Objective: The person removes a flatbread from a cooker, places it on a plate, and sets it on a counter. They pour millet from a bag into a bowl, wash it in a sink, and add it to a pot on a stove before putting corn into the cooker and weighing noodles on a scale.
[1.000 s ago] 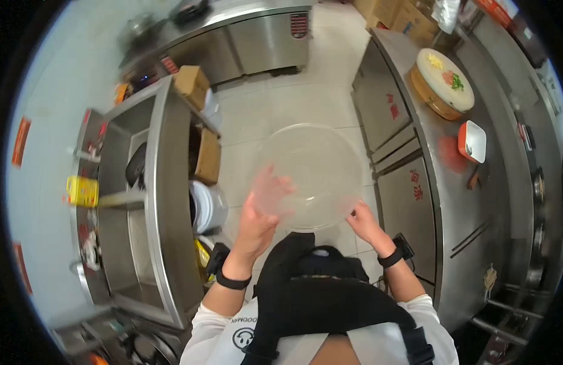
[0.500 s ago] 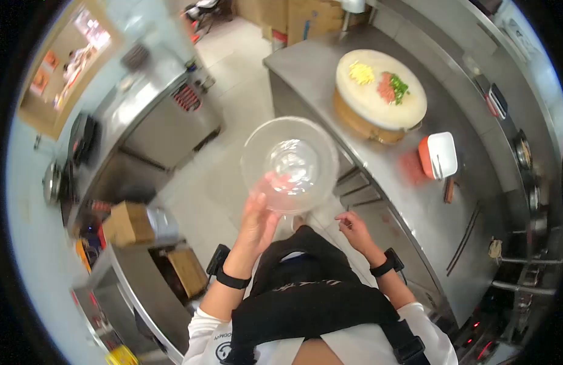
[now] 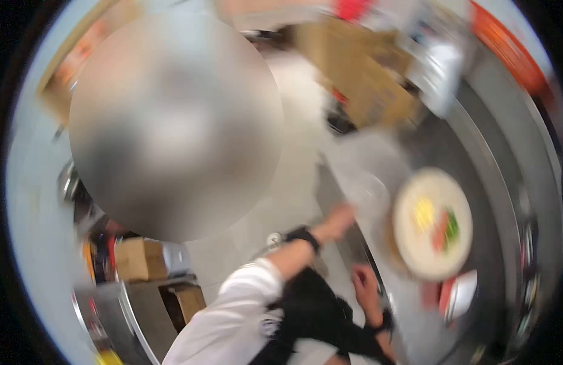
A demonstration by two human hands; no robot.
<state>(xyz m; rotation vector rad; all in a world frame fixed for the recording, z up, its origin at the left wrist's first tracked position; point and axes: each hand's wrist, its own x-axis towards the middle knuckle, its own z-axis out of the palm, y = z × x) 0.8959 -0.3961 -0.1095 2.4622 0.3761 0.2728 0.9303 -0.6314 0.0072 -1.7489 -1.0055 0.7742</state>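
My left hand [image 3: 337, 223] reaches out over the steel counter's edge, its fingers closed on the near rim of a clear plastic bowl [image 3: 368, 187]. Motion smears the bowl, which overlaps the counter top beside a thick round cutting board [image 3: 432, 261]. On that board are piles of chopped yellow pieces [image 3: 423, 213], pinkish-red pieces [image 3: 440, 231] and chopped greens [image 3: 452, 227]. My right hand [image 3: 365, 285] is by the counter's front edge, below the board, with loosely bent fingers apart and nothing in them.
A large, blurred round grey shape [image 3: 172, 134] covers the upper left. Cardboard boxes [image 3: 354, 67] stand past the counter's far end. A red-and-white container [image 3: 459, 296] is on the counter near the board. Another cardboard box [image 3: 138, 258] sits at the lower left.
My view has swung round. My left hand has carried the clear bowl from over the floor to the counter beside the board. A large round grey shape has come into view.
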